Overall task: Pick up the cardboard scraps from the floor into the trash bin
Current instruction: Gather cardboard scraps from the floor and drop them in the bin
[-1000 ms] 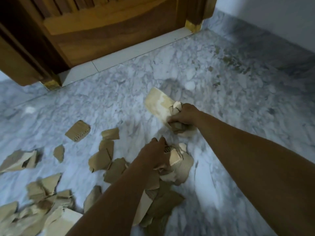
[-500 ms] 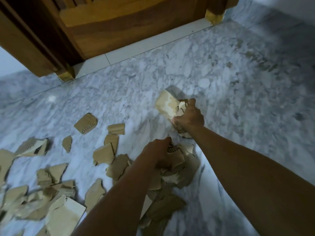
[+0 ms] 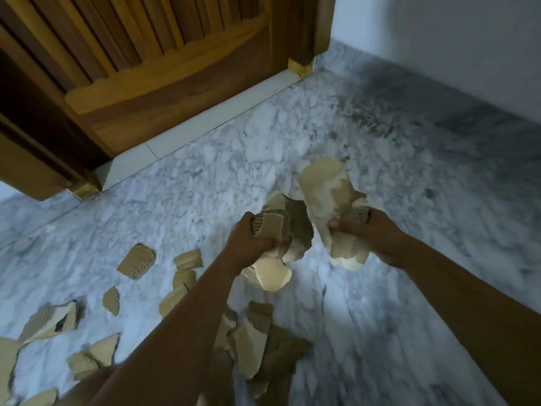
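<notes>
Head view; L/R are the person's own. The left hand [image 3: 248, 240] has its grip closed round a crumpled wad of brown corrugated cardboard scraps [image 3: 288, 227], with the fingers curled over the top. The right hand [image 3: 371, 234] has its grip closed on a larger pale beige torn cardboard sheet [image 3: 325, 191], w/ smaller bits pinched against it. Both loads are held clear of the grey-veined white marble floor [image 3: 205, 183], just beside each other; whether they touch can't be told. Holding several pieces per hand prob. means fewer trips to the bin. Loose tan cardboard scraps [image 3: 137, 260] lie scattered on the floor to the left, and a heap of darker scraps [image 3: 254, 341] lies beside the left forearm. The trash bin is not in view, so its direction can't be told. Background: slatted brown wooden door [image 3: 164, 92] and plain white wall [image 3: 439, 39]. Judged stage: mid-task, as neither load is binned yet and many scraps are left to collect.
</notes>
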